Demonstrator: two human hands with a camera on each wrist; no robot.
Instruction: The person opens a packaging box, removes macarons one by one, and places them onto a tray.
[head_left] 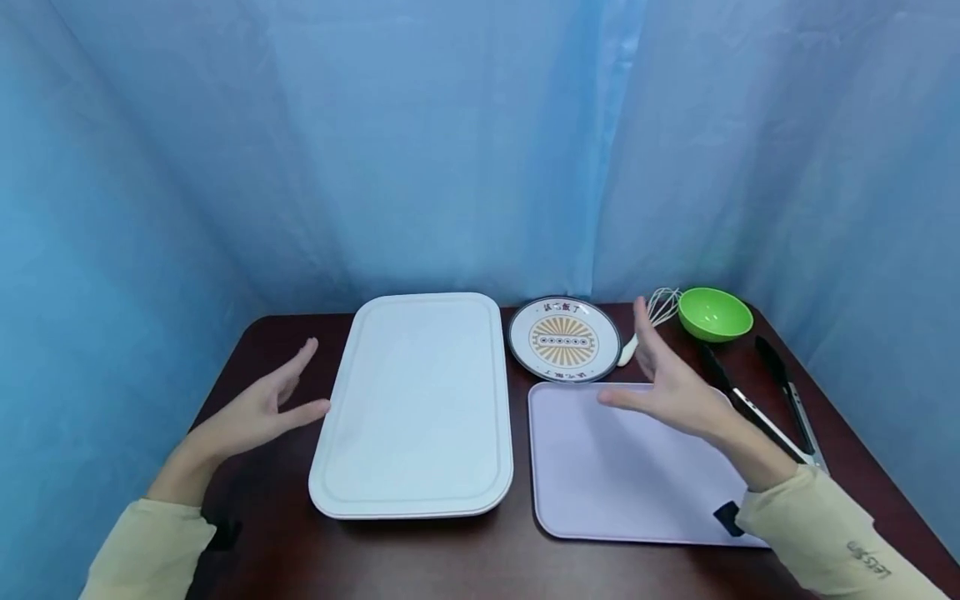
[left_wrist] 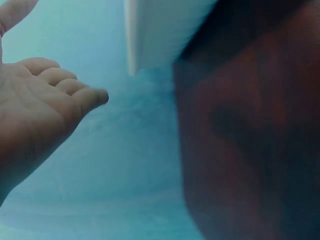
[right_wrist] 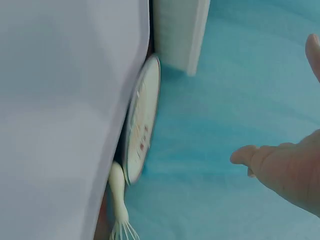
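My left hand (head_left: 258, 408) hovers beside the left edge of a white lidded box (head_left: 420, 408), thumb and fingers spread apart and holding nothing. In the left wrist view, the palm of this hand (left_wrist: 40, 115) faces the camera with the fingers extended. Over the lilac tray (head_left: 600, 475), my right hand (head_left: 675, 392) is raised, also holding nothing, its thumb held away from its fingers. Behind the tray lies a round plate (head_left: 564, 340) with an orange sunburst pattern. A whisk (head_left: 628, 351) with a pale handle rests to the right of the plate, partly hidden by my right hand.
A green bowl (head_left: 715, 315) sits at the back right corner of the dark wooden table (head_left: 420, 562). Black-and-silver tongs (head_left: 802, 417) lie spread along the right side, partly behind my right forearm. Blue curtains (head_left: 450, 150) hang around the table's back and sides.
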